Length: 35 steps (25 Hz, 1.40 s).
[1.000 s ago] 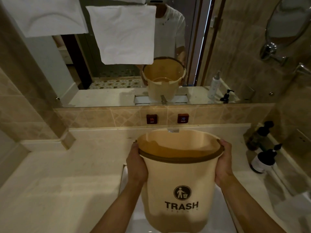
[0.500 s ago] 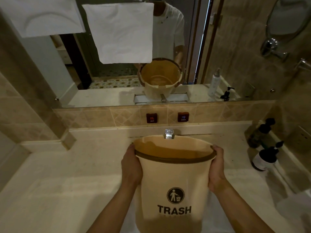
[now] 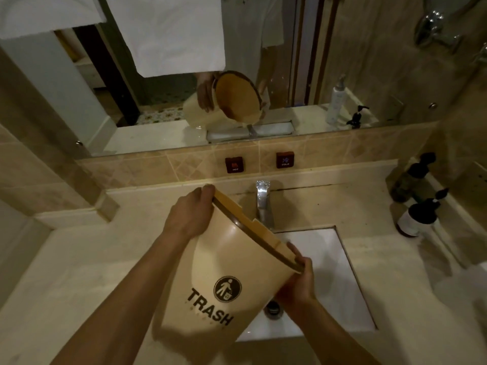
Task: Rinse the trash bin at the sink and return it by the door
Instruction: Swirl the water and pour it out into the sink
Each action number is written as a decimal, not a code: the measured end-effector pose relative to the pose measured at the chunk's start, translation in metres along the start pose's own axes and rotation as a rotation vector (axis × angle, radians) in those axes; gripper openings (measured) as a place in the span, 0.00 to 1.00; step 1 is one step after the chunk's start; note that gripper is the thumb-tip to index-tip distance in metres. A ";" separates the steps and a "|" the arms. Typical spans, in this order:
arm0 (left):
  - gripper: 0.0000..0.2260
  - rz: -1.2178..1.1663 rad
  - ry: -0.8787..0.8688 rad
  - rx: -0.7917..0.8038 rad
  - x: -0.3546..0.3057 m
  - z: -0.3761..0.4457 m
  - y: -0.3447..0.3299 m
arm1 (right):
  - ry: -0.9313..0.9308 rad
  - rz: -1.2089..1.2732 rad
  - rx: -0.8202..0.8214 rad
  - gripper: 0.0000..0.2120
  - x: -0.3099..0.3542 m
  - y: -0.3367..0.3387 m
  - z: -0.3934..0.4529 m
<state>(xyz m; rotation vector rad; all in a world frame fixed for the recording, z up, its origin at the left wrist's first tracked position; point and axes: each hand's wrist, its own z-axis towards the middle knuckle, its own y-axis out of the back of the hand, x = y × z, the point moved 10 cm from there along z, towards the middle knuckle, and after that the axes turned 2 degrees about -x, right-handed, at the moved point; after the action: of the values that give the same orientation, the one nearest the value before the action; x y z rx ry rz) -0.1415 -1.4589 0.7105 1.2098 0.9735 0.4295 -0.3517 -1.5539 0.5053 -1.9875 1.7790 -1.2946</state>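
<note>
Over sink: both hands tilt trash bin, contents unseen.

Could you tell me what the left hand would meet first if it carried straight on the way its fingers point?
Probably the tiled backsplash. The left hand, gripping the trash bin at its rim, points away over the counter; nothing visibly stands between, though depth is unclear.

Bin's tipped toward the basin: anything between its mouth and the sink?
Nothing visible. The trash bin is tilted with its rim toward the sink, left hand and right hand gripping the rim. The faucet stands behind the rim, not in the pour path. The drain shows uncovered.
</note>
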 end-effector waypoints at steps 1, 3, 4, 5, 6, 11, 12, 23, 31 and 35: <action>0.18 0.077 -0.028 0.021 -0.002 -0.002 -0.003 | -0.054 0.017 -0.009 0.30 -0.013 0.003 0.001; 0.16 0.189 -0.052 0.065 0.000 -0.006 -0.011 | -0.157 0.023 -0.001 0.32 -0.038 0.007 0.001; 0.15 0.200 -0.045 0.085 0.003 -0.006 -0.014 | -0.200 0.034 0.006 0.33 -0.049 0.008 0.003; 0.13 0.198 -0.027 0.110 0.007 -0.006 -0.018 | -0.229 0.036 0.006 0.33 -0.057 0.010 0.004; 0.12 0.205 -0.025 0.140 0.010 -0.005 -0.023 | -0.248 0.026 -0.005 0.33 -0.064 0.014 0.006; 0.09 0.179 0.039 0.252 0.027 -0.004 -0.042 | -0.321 0.009 -0.090 0.30 -0.094 0.034 0.007; 0.10 0.183 0.044 0.261 0.027 -0.003 -0.044 | -0.333 0.011 -0.096 0.29 -0.097 0.036 0.007; 0.11 0.332 -0.002 0.340 0.005 0.021 -0.049 | -0.386 0.126 -0.029 0.28 -0.123 0.025 0.003; 0.31 0.334 0.098 0.372 0.010 0.034 -0.053 | -0.403 0.250 0.034 0.27 -0.135 0.000 -0.005; 0.37 0.359 0.181 0.326 0.011 0.046 -0.043 | -0.417 0.222 0.030 0.24 -0.135 -0.017 -0.015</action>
<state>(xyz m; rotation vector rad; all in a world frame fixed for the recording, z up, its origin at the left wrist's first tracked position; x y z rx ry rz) -0.1067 -1.4921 0.6679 1.6751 1.0068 0.6914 -0.3371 -1.4259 0.4608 -1.8133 1.6994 -0.7668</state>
